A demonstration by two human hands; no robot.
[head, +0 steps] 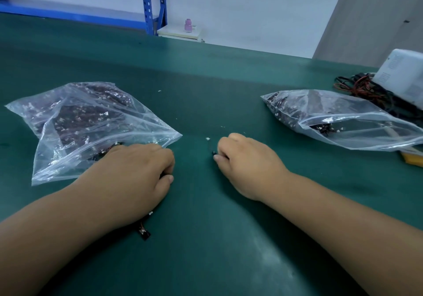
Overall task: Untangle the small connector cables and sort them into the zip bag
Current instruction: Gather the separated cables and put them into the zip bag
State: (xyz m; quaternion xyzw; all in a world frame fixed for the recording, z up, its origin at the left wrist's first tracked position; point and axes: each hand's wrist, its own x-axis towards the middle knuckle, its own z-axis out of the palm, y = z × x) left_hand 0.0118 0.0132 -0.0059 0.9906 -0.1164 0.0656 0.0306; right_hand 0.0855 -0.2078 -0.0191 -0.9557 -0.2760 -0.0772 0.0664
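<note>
Zip bag (pixel 57 165) full of connector cables (pixel 75 117), second bag (pixel 366 133) partly filled

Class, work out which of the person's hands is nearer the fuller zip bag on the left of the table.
Left. The left hand touches that zip bag at its near edge; the right hand, pinching a small cable, sits apart to the bag's right.

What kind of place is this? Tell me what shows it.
Probably an electronics assembly or packing workshop: a green bench mat, zip bags stuffed with small connector cables, and blue metal racking behind.
</note>
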